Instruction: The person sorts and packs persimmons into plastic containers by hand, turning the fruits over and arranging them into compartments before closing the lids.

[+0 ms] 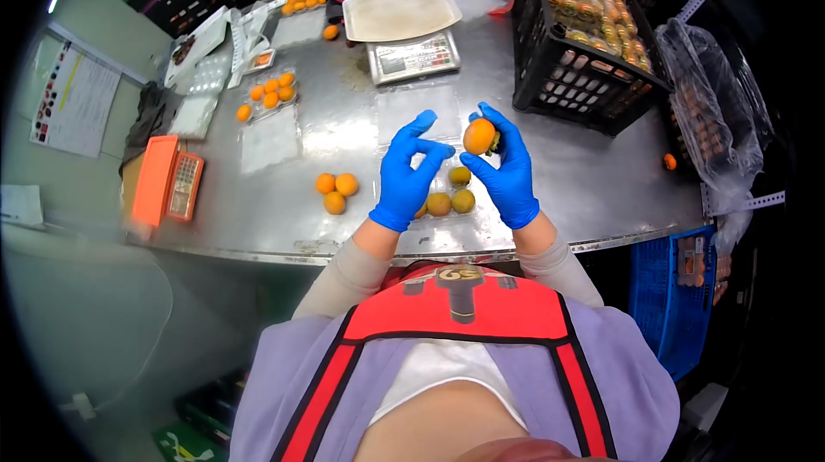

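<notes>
My right hand, in a blue glove, holds an orange fruit with a green leafy top between thumb and fingers, above the metal table. Beside it on the left, my left hand, also gloved in blue, has its fingers apart and nothing in it. Below and between the hands, several greenish-brown fruits sit in a clear tray, partly hidden by my left hand. Left of that hand, three orange fruits lie grouped on the table.
A scale bearing a cream tray stands at the back. A black crate of packed fruit is at the back right. An orange box stands left, near more orange fruits. A blue crate is below right.
</notes>
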A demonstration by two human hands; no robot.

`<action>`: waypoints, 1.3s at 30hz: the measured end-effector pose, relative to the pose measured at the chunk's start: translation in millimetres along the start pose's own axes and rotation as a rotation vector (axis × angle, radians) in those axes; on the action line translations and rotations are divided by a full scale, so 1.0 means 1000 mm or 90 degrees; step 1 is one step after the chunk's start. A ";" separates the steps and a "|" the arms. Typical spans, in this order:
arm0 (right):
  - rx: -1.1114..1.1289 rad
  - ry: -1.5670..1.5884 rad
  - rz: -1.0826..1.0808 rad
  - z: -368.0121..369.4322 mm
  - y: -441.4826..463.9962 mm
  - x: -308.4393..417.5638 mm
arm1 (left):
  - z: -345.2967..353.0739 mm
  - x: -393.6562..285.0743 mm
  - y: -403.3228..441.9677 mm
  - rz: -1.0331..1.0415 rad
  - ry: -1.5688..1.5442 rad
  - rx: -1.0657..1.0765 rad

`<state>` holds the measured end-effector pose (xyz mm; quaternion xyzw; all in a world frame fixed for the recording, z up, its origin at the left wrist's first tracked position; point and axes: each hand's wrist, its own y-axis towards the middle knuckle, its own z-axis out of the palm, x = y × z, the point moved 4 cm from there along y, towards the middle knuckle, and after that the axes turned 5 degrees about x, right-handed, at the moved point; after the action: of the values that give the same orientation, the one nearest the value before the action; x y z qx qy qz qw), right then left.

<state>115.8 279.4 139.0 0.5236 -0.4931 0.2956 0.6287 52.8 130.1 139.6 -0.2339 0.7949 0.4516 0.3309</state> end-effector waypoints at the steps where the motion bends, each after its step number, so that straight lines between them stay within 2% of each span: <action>1: 0.005 0.004 0.003 -0.001 0.002 -0.001 | 0.000 0.006 0.002 -0.144 -0.225 0.014; 2: 0.009 -0.087 -0.076 -0.001 0.003 0.004 | 0.005 0.012 0.001 -0.286 -0.451 0.025; 3: 0.014 -0.178 -0.156 0.001 0.003 0.008 | 0.008 0.012 0.001 -0.320 -0.552 0.050; 4: 0.020 -0.174 -0.153 0.003 0.003 0.010 | 0.006 0.009 0.001 -0.324 -0.549 0.043; 6: 0.050 -0.264 -0.204 0.009 0.002 0.016 | 0.010 -0.004 0.004 -0.314 -0.629 0.171; 11: 0.078 -0.250 -0.196 0.008 0.004 0.024 | 0.007 -0.008 0.007 -0.260 -0.645 0.169; 12: 0.079 -0.249 -0.194 0.006 0.004 0.025 | 0.004 -0.010 0.009 -0.240 -0.637 0.147; 14: 0.101 -0.097 -0.111 0.003 0.005 0.023 | 0.002 -0.011 0.010 -0.221 -0.630 0.125; 16: 0.094 -0.049 -0.103 0.003 0.005 0.015 | 0.001 -0.009 0.012 -0.176 -0.601 0.113; 21: 0.129 0.121 0.017 0.004 0.003 0.003 | 0.001 -0.002 0.010 -0.181 -0.572 0.120; 25: 0.114 0.151 0.039 0.013 0.004 -0.002 | 0.001 0.006 0.009 -0.187 -0.526 0.148; 28: 0.092 0.122 0.091 0.022 0.001 -0.017 | 0.006 0.017 0.001 -0.212 -0.473 0.166; 30: 0.059 0.154 0.183 0.024 0.003 -0.031 | 0.007 0.027 -0.003 -0.231 -0.465 0.183; 32: 0.042 0.213 0.206 0.022 0.010 -0.043 | 0.009 0.034 -0.008 -0.247 -0.455 0.200; 35: 0.059 0.327 0.322 0.021 0.008 -0.068 | 0.007 0.039 -0.013 -0.234 -0.280 0.130; 36: 0.058 0.328 0.332 0.022 0.006 -0.071 | 0.007 0.041 -0.013 -0.244 -0.282 0.131; 39: 0.065 0.364 0.357 0.027 -0.001 -0.076 | 0.000 0.045 -0.010 -0.177 -0.044 0.084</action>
<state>82.4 264.2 66.6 0.2962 -0.4063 0.6137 0.6087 29.4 121.8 100.5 -0.3042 0.7709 0.3560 0.4318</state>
